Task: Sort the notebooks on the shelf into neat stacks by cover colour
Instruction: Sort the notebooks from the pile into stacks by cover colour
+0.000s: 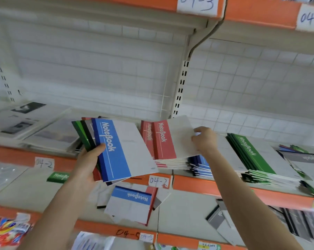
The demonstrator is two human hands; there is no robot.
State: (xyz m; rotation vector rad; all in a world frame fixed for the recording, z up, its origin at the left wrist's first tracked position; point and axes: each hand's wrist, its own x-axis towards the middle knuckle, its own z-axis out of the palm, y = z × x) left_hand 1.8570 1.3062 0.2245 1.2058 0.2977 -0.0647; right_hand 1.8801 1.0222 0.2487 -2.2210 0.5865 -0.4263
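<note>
left hand (88,161) grips fanned bundle of notebooks (123,150), blue on top, likely held ready for sorting | right hand (205,139) pinches top red notebook (168,139) by its edge, apparently squaring it on the pile between the hands | green stack (250,152) beyond right hand, on shelf (206,184)

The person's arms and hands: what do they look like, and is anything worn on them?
The left arm and the right arm are bare to the frame's edge; no sleeve shows. The left hand and the right hand wear no glove; no watch, bracelet or ring shows, though the picture is blurred.
</note>
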